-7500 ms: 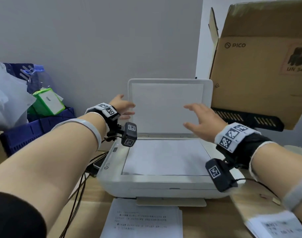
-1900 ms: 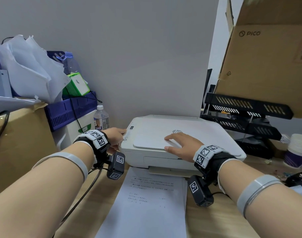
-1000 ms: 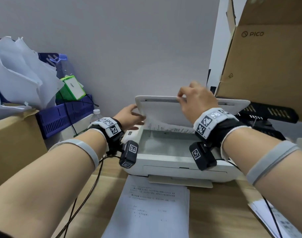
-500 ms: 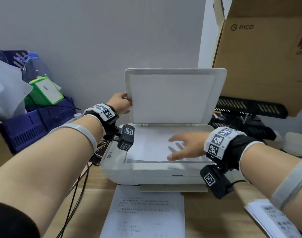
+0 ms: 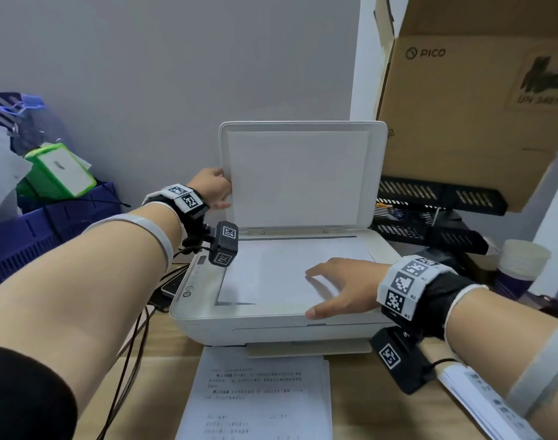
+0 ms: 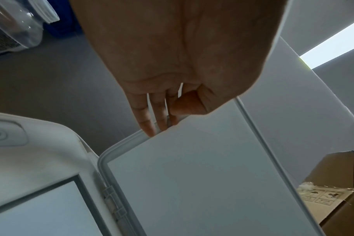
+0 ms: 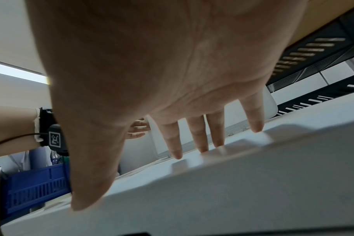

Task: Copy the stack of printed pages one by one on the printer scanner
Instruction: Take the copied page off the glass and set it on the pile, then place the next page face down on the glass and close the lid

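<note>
The left hand (image 5: 213, 188) is gripping the left edge of the raised scanner lid (image 5: 299, 176), thumb on the inner face and fingers curled behind the rim, and is propping it upright against its hinges. The right hand (image 5: 344, 285) is lying flat with fingers spread and straight on the sheet (image 5: 271, 274) that is resting face down on the glass of the printer (image 5: 271, 325); it is clamping nothing, only pressing or sliding the paper. From the right wrist view the fingertips (image 7: 177, 154) are touching the white surface, though the blur makes it hard to say whether they are bearing down or just skimming. A printed page (image 5: 258, 395) is lying on the wooden desk (image 5: 360, 408) just in front of the output tray, and more printed pages (image 5: 480, 401) are sitting at the right edge under the right forearm. The sheet on the glass is likely to behave as a single page does: very light, limp, prone to cling to the glass and slide under a flat palm. It is probably best taken at a free corner or the near edge, by sliding it until an edge lifts, then pinching gently so it is not creasing. The lid seems light and stiff, and easy to hold by its rim.
</note>
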The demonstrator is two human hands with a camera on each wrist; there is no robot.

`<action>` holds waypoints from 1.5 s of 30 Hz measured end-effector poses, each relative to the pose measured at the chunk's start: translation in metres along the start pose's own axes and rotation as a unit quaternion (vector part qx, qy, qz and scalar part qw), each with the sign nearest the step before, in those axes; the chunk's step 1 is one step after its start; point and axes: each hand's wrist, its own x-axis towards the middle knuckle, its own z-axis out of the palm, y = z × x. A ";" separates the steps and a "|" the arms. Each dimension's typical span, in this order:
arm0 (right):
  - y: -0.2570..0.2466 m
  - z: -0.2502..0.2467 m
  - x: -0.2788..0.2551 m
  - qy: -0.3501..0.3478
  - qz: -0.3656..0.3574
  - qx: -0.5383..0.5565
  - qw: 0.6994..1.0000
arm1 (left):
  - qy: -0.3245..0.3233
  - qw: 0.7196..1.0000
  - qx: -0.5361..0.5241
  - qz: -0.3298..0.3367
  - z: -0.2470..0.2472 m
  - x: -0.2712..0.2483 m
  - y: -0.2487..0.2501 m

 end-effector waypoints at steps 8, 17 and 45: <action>-0.002 0.015 -0.016 0.095 -0.041 -0.017 0.995 | -0.045 0.998 0.029 0.020 -0.007 -0.032 0.007; 0.006 -0.010 -0.055 0.303 0.017 0.095 0.948 | -0.167 0.984 0.052 0.026 -0.004 -0.074 0.018; 0.206 0.084 -0.304 0.249 0.517 0.132 0.808 | -0.382 0.883 0.268 0.061 0.334 -0.192 0.019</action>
